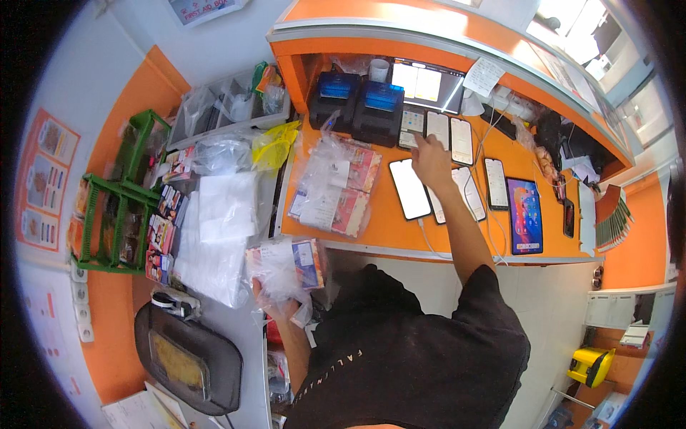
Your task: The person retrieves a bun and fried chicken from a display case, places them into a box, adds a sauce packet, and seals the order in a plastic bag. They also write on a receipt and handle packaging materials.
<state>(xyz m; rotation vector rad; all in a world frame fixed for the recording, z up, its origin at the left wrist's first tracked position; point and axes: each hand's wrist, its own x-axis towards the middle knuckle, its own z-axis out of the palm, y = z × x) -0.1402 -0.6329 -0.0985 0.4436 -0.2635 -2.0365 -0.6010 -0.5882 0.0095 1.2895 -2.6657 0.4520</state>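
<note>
My left hand (272, 300) holds a plastic-wrapped boxed package (284, 263) with a white paper slip on it, just off the orange counter's edge. Over the counter (386, 236), my right hand (429, 161) reaches with a finger at the lower part of a smartphone (411, 122) showing a grey and white screen. Beside that phone stand two more phones in a row (437, 128). A phone with a blank white screen (410, 189) lies below my right hand, and others lie partly behind my forearm. Left of them, bagged boxes (337, 187) with paper slips rest on the counter.
Two black printers with blue lids (378, 112) stand in front of a lit screen (429, 83). A tablet (525, 216) and white cables lie at right. White plastic bags (228, 206), green crates (102, 225) and a grey divided tray (206, 112) are at left.
</note>
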